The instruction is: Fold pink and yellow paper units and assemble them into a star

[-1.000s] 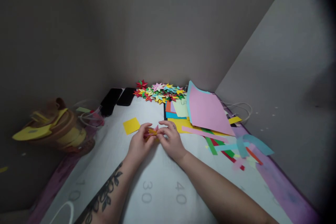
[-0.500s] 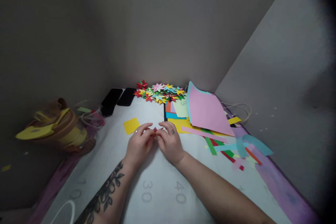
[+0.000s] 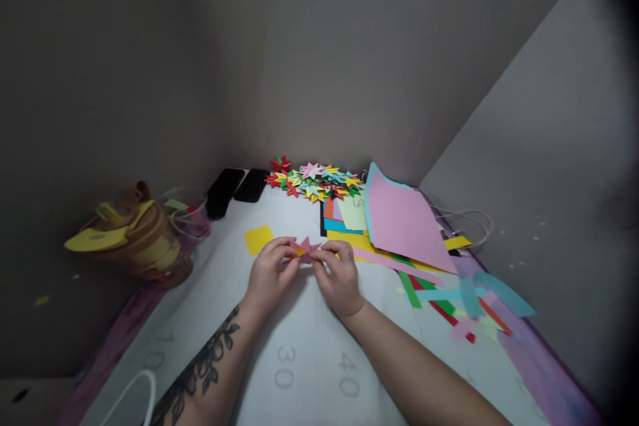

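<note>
A small folded paper star (image 3: 307, 247), pink with a bit of yellow, is held between both hands over the white sheet. My left hand (image 3: 273, 274) pinches its left side between thumb and fingers. On the other side, my right hand (image 3: 340, 277) has thumb and fingers closed on the star's right part. A yellow paper square (image 3: 258, 239) lies flat just beyond my left hand. Farther back is a heap of multicoloured folded paper stars (image 3: 314, 181).
Coloured sheets, topped by a pink one (image 3: 407, 219), lie at right, with cut paper strips (image 3: 439, 296) in front. Two dark phones (image 3: 251, 186) rest at back left. A brown lidded cup (image 3: 132, 236) stands at the left edge. Walls rise behind and at right.
The view has shifted slightly, so everything appears farther right. My hands have moved a little apart, and more of the pink star shows between them.
</note>
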The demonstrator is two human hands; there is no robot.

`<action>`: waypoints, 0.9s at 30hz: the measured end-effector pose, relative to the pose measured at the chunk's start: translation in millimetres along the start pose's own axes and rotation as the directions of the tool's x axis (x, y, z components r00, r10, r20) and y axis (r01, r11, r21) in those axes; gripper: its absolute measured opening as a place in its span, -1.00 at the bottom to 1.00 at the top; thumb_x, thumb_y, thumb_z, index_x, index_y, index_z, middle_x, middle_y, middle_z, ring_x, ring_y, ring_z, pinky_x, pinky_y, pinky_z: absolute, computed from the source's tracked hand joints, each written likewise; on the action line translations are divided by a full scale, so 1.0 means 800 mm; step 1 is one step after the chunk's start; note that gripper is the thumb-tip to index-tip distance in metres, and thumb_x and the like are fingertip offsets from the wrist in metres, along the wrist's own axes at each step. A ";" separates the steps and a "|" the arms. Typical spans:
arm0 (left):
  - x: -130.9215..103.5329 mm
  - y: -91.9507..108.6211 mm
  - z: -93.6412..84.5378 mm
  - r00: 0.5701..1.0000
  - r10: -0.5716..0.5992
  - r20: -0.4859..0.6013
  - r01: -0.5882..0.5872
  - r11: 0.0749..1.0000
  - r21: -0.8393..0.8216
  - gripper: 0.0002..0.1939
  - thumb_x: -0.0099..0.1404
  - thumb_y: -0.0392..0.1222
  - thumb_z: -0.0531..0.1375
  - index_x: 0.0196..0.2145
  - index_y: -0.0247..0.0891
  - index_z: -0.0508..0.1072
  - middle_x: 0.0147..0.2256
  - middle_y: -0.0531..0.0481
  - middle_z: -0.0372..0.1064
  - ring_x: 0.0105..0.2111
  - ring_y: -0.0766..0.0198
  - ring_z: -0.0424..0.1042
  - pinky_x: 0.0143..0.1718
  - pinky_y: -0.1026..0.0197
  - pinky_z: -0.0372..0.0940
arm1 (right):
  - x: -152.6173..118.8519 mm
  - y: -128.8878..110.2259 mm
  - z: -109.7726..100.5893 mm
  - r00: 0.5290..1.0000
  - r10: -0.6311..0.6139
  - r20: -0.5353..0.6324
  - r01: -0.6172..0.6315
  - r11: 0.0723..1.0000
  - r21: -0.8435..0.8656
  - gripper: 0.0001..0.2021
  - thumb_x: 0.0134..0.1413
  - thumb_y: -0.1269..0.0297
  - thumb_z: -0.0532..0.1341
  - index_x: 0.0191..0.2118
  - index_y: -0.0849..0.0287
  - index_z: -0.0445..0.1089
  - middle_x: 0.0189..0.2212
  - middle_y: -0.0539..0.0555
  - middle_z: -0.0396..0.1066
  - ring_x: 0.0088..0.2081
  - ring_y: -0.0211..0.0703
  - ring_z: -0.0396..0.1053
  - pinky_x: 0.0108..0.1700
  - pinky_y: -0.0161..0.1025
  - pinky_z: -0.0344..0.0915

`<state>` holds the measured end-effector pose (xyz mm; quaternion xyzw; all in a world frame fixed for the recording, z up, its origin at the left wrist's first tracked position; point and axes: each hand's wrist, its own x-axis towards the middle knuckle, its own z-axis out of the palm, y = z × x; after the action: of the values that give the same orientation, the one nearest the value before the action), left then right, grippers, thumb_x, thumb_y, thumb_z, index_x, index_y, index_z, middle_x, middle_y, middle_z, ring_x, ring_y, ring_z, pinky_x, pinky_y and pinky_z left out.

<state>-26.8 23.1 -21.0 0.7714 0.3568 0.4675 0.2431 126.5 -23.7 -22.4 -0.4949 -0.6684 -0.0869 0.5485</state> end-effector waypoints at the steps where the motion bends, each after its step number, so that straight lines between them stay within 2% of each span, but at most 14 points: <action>1: 0.000 0.000 0.000 1.000 -0.013 -0.001 0.013 1.000 -0.017 -0.93 0.18 -0.35 0.18 -0.41 -0.24 0.45 -0.18 -0.10 0.40 -0.10 0.20 0.39 -0.07 0.13 0.30 | 0.000 0.001 0.000 1.000 0.000 0.009 0.000 1.000 0.000 -0.82 0.06 0.50 0.16 -0.28 0.10 0.44 -0.34 0.07 0.27 -0.25 -0.12 0.27 -0.20 -0.10 0.31; 8: 0.001 0.004 0.000 0.998 -0.018 0.056 0.021 0.998 -0.059 -0.91 0.15 -0.38 0.18 -0.40 -0.24 0.46 -0.20 -0.10 0.41 -0.14 0.20 0.40 -0.09 0.11 0.31 | 0.000 0.004 0.001 0.998 -0.023 0.061 0.022 1.000 0.021 -0.77 0.06 0.49 0.18 -0.21 0.05 0.47 -0.33 0.08 0.35 -0.23 -0.10 0.27 -0.17 -0.05 0.31; 21: 0.003 0.009 -0.004 0.990 0.015 0.142 -0.003 0.997 -0.080 -0.89 0.18 -0.39 0.14 -0.40 -0.26 0.44 -0.26 -0.08 0.40 -0.23 0.27 0.40 -0.23 0.24 0.35 | 0.000 0.010 -0.002 0.993 -0.080 0.082 0.081 0.997 -0.014 -0.74 0.06 0.50 0.19 -0.19 0.00 0.47 -0.27 0.07 0.33 -0.19 -0.08 0.25 -0.12 -0.04 0.29; 27: 0.005 0.013 -0.007 0.984 0.033 0.174 -0.020 0.997 -0.078 -0.89 0.19 -0.39 0.13 -0.40 -0.26 0.43 -0.26 -0.08 0.40 -0.24 0.27 0.41 -0.21 0.23 0.34 | -0.001 0.015 -0.002 0.990 -0.097 0.107 0.100 0.995 -0.029 -0.72 0.04 0.49 0.20 -0.17 -0.03 0.47 -0.20 0.08 0.32 -0.15 -0.05 0.23 -0.09 -0.02 0.28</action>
<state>-27.0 19.7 -9.3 0.8045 0.3057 0.4141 0.2965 136.7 -19.6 -27.5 -0.4746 -0.7185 -0.0992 0.4987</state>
